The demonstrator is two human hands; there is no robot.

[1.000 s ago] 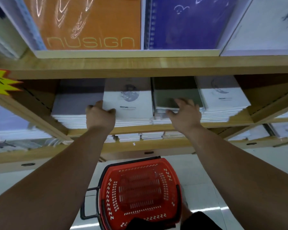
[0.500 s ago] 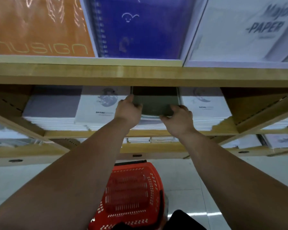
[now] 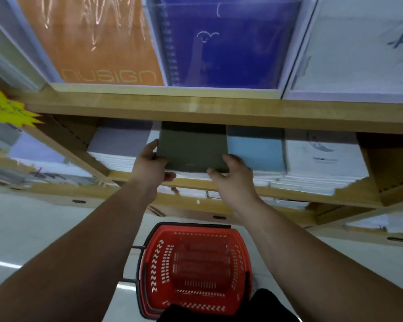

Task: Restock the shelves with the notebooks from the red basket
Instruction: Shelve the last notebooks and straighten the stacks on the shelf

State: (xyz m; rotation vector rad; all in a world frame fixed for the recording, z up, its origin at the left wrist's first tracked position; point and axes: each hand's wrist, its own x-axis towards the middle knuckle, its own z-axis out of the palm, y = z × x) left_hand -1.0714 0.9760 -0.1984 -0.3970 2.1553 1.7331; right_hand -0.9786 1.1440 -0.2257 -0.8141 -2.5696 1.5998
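Head view: the person stands facing a wooden shelf point(image 3: 196, 110), both bare arms stretched forward. The left hand point(image 3: 150, 166) grips the near left corner of a dark green notebook point(image 3: 192, 147), fingers curled around its left edge and thumb below the cover. The right hand point(image 3: 234, 174) grips the near right corner of the same notebook, fingers partly curled over the edge. Both hands are closed on the notebook.

The dark green notebook lies flat between the two hands, on top of a white stack in the lower shelf bay, its far end under the shelf board above. Just right of the right hand lies a light blue notebook point(image 3: 256, 147), touching the green one along its side. Further right sits a stack of white notebooks point(image 3: 321, 159) with a round grey print on the cover. Left of the left hand sits a stack of pale lilac notebooks point(image 3: 119, 142).

Above the hands, on the upper shelf, stand an orange notebook point(image 3: 98, 40) printed "nusign", a blue spiral notebook point(image 3: 228, 49) and a white notebook point(image 3: 358, 47). A yellow star-shaped tag point(image 3: 7, 110) hangs at far left.

Below the hands, on the floor point(image 3: 44, 228), stands the red basket point(image 3: 196, 268). It looks empty of notebooks.
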